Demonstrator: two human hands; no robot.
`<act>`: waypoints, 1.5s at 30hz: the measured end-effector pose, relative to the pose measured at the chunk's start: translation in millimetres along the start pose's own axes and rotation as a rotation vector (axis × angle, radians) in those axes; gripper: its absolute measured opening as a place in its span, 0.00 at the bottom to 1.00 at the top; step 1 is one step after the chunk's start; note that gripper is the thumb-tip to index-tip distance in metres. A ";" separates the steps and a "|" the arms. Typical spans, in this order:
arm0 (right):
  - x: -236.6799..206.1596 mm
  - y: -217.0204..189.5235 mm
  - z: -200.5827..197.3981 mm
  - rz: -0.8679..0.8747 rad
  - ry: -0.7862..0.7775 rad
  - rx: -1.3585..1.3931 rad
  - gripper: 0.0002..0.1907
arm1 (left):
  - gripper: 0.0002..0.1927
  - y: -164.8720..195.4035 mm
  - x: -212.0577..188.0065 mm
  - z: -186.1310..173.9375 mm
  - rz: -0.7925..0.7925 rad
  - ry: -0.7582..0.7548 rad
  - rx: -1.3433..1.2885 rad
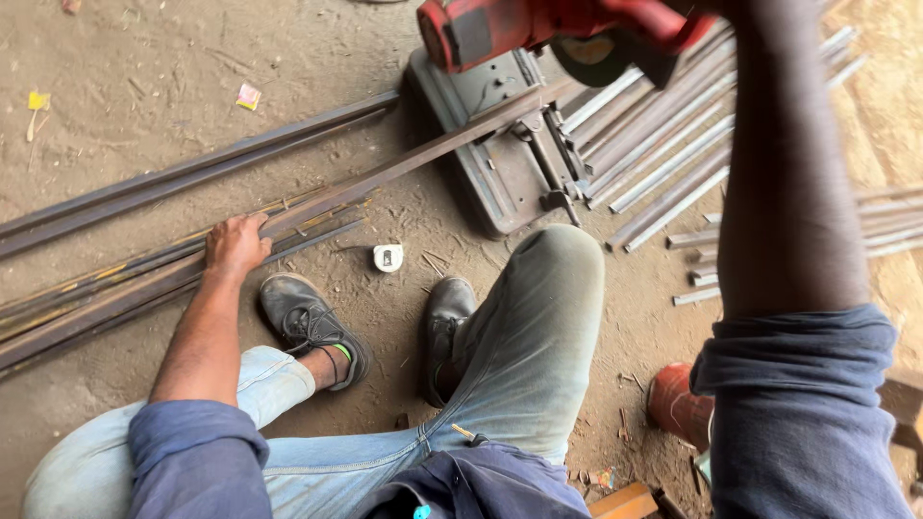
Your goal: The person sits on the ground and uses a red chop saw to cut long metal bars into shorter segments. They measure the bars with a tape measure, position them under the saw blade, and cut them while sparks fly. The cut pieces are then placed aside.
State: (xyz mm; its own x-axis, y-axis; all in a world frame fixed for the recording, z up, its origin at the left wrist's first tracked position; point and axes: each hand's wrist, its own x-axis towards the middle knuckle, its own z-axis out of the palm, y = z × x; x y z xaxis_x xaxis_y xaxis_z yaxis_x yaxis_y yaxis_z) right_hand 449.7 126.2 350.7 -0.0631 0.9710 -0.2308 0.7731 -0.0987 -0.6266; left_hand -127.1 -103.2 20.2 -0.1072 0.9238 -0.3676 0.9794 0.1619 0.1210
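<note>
firmly, left hand (236, 245) presses long bar (385, 178); bare dirt beyond.

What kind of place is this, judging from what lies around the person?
Most likely a metal workshop with a dirt floor. A red chop saw stands over a long steel bar, which the left hand presses down, and many cut metal lengths lie beside it. A tape measure lies nearby.
</note>
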 end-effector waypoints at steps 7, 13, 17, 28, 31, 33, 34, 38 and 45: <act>-50.3 23.0 5.3 0.117 -0.039 0.049 0.17 | 0.27 29.0 5.5 -8.6 -0.046 -0.093 -0.003; -81.7 62.0 28.6 0.302 -0.075 0.142 0.17 | 0.26 35.1 1.3 -13.4 -0.082 -0.171 -0.036; -90.6 83.2 43.0 0.311 -0.078 0.232 0.18 | 0.24 38.3 -1.5 -16.1 -0.075 -0.174 -0.034; -92.8 90.1 49.9 0.293 -0.028 0.179 0.19 | 0.30 43.5 -7.8 -23.2 -0.070 -0.137 -0.029; -93.8 90.4 51.3 0.290 -0.022 0.165 0.19 | 0.29 43.8 -6.1 -22.0 -0.048 -0.139 0.003; -94.0 91.3 51.7 0.283 -0.024 0.157 0.18 | 0.29 43.8 -4.3 -19.8 -0.023 -0.137 0.012; -94.1 91.9 51.8 0.275 -0.027 0.153 0.18 | 0.28 43.6 -3.7 -18.5 -0.028 -0.163 -0.004; -94.7 94.0 51.5 0.265 -0.037 0.174 0.16 | 0.26 42.4 -1.3 -15.5 -0.020 -0.211 -0.014; -99.6 96.0 55.5 0.229 -0.012 0.114 0.16 | 0.29 41.3 2.2 -13.9 0.002 -0.193 0.013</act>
State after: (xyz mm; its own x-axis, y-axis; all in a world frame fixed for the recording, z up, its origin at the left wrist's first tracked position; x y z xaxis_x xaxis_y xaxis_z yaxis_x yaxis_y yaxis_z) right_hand 495.2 8.0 272.3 0.0973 0.9179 -0.3848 0.6919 -0.3403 -0.6368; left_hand -89.3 -89.7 37.2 -0.0720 0.8399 -0.5379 0.9819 0.1545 0.1099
